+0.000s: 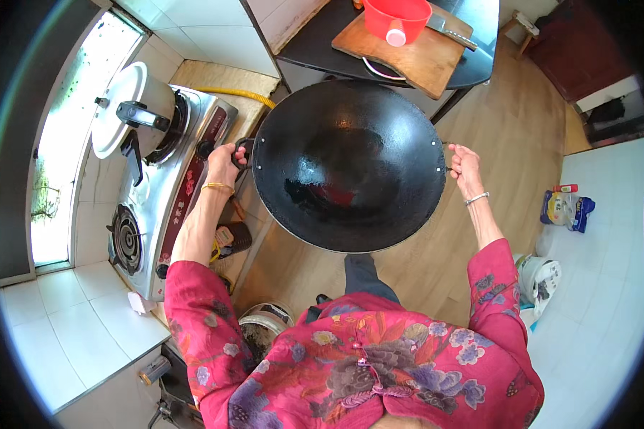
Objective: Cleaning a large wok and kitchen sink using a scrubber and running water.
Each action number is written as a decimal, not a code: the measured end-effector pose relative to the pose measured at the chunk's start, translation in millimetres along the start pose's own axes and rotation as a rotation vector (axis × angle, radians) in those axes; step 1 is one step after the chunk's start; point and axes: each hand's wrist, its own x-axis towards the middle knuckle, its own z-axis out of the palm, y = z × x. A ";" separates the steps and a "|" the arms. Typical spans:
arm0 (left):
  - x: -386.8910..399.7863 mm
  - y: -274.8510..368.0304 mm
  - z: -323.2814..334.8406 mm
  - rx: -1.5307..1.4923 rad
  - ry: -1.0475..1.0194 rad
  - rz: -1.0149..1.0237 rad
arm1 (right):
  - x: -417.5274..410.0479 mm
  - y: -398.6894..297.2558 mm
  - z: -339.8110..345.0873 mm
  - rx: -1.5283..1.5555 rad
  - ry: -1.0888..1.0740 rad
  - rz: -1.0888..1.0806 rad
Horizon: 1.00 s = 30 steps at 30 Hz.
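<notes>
A large black wok is held up in front of me, its wet, shiny inside facing me. My left hand grips the looped handle on its left side. On the opposite side, my right hand has its fingers closed around the other handle, which is mostly hidden. To the left stands a two-burner gas stove with a steel top. A pressure cooker with its lid on sits over the far burner; the near burner has nothing on it.
Beyond the wok, a dark table carries a wooden cutting board, a red plastic dipper and a knife. A yellow gas hose runs behind the stove. Buckets stand on the floor at both sides of me.
</notes>
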 end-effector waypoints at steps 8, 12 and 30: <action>19.0 -1.0 13.2 0.021 -0.113 0.025 | 19.2 -4.4 3.9 0.052 0.004 -0.029; 23.8 -2.3 13.1 0.003 -0.083 0.051 | 31.1 -9.6 5.3 0.042 -0.030 -0.050; 3.1 -51.1 -69.9 -0.098 0.060 0.093 | 50.9 -1.6 -12.6 0.024 -0.068 -0.078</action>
